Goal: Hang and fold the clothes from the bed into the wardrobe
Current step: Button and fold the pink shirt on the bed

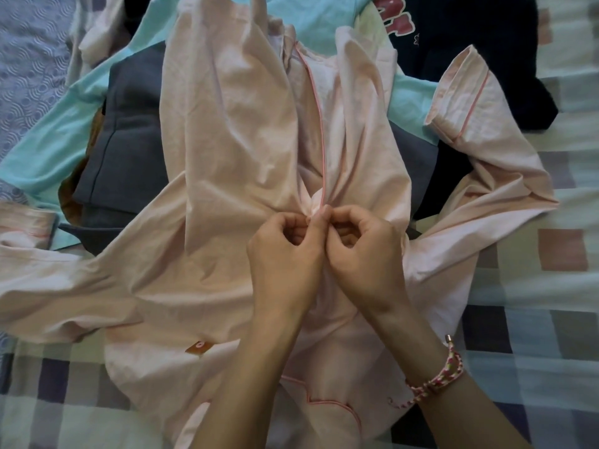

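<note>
Pink pyjama shirt (233,131) lies front-up on the bed (534,319); left hand (285,251) and right hand (363,244) pinch its piped front edge between curled fingers (319,215), apparently fastening it before folding.

Checked bedsheet (531,335) carries pink pyjama shirt (233,150), teal garment (48,147), dark sweatshirt (470,37).

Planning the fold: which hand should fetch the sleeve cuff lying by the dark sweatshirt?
Likely the right hand: the cuff lies on its side; the left hand would cross over. Both pinch the pink shirt.
</note>
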